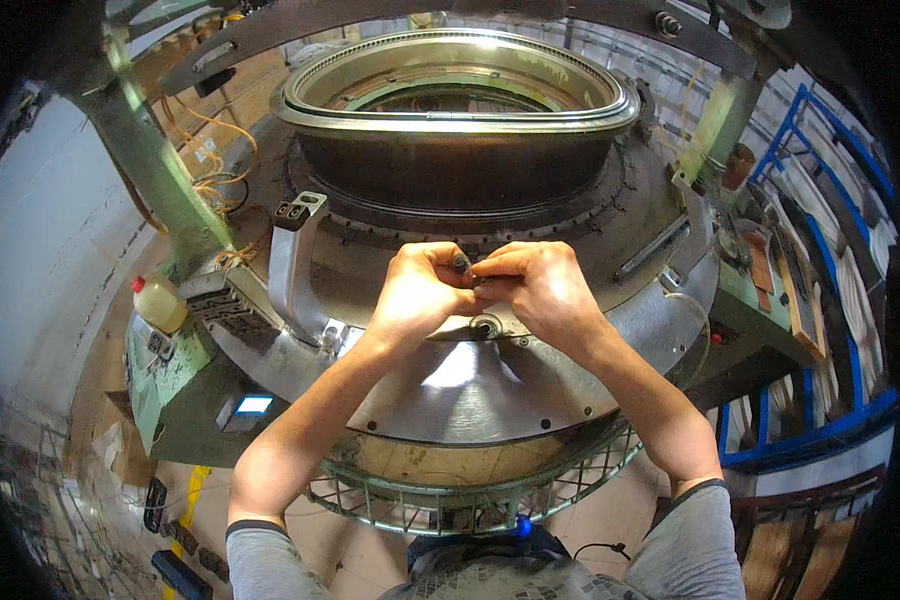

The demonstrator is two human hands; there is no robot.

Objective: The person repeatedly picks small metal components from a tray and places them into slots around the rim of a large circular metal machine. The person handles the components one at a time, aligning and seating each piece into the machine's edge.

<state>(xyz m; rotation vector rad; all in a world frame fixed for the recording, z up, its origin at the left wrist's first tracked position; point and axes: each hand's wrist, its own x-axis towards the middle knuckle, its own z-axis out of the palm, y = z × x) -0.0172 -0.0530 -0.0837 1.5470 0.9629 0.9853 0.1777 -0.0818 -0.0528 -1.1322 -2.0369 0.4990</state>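
Both hands meet over the front of a large round machine, above its sloping bare-metal apron (450, 400). My left hand (420, 290) is closed around a small dark part (461, 262) with a round end, whose exact kind I cannot make out. The fingertips of my right hand (548, 290) are pinched together against that part, and whatever sits between them is mostly hidden. Just below the fingers, a round metal fitting (486, 326) is set into the machine. Behind the hands rises a wide metal ring (460, 124) on a dark drum (450, 170).
Upright metal brackets (292, 265) flank the hands. Green posts (160, 150) carry a curved dark beam overhead. At left are a yellowish bottle with a red cap (160, 305) and a small lit screen (254, 405). A blue rack (820, 440) stands at right.
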